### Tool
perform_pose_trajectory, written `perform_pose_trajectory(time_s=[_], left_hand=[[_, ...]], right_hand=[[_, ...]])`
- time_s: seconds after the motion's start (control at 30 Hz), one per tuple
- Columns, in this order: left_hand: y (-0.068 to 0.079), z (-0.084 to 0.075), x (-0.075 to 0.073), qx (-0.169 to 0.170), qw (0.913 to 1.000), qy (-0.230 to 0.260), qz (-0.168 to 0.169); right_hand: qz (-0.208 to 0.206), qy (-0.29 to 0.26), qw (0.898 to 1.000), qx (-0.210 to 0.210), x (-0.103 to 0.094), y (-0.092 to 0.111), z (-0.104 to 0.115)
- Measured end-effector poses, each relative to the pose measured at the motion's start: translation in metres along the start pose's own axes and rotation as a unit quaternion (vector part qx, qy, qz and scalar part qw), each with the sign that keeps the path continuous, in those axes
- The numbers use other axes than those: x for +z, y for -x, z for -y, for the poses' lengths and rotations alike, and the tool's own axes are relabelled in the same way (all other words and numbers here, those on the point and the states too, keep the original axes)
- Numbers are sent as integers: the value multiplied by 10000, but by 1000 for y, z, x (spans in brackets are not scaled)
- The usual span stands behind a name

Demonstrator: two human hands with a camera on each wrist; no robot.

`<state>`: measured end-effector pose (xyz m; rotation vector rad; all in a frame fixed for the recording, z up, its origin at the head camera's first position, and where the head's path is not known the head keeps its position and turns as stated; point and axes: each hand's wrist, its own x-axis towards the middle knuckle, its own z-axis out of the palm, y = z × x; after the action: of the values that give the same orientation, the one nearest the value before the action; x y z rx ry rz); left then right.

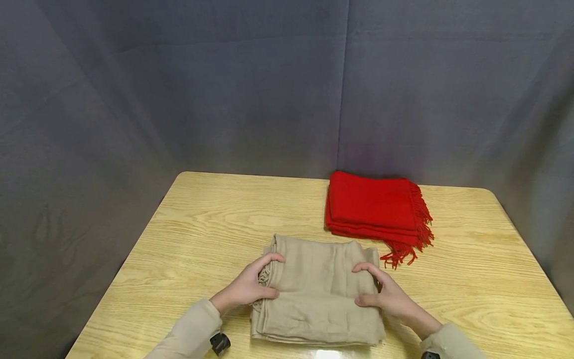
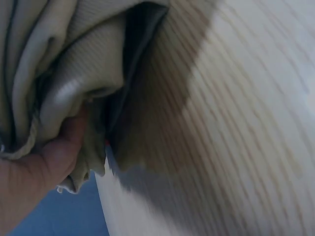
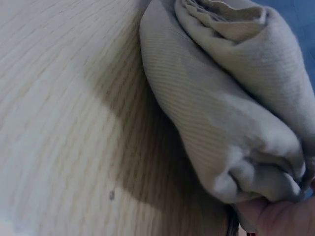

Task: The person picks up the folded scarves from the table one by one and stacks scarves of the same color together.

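Observation:
A folded beige scarf lies between the two hands near the front of the table, its fringe showing along the left side. My left hand grips its left edge, thumb and fingers over the top layer. On the opposite edge my right hand holds the scarf in the same way. The left wrist view shows the thumb pressed into the loose folds of the scarf. In the right wrist view the scarf's thick rounded folds cast a shadow on the wood. The remaining fingers are partly hidden by cloth.
A folded red scarf with fringe on its right side lies behind and to the right of the beige one. Both are on a light wooden table with rounded far corners. Grey curtains hang behind and beside the table.

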<state>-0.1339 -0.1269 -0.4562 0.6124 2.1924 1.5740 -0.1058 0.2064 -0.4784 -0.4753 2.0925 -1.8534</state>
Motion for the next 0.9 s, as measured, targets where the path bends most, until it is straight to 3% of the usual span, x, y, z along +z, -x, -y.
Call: perform_pose_trajectory(time_s=[0.17, 0.4, 0.67, 0.9], left_hand=[[2, -7, 0, 104, 9999, 53, -91], [0, -3, -9, 358, 9993, 34, -55], [1, -10, -19, 665, 9977, -134, -60], [0, -15, -28, 750, 9962, -407, -162]], right_hand=[[7, -174, 9998, -44, 0, 2, 5], [-145, -112, 9998, -89, 4, 0, 17], [-186, 133, 9996, -194, 3, -5, 29], [-237, 121, 9996, -36, 3, -10, 42]])
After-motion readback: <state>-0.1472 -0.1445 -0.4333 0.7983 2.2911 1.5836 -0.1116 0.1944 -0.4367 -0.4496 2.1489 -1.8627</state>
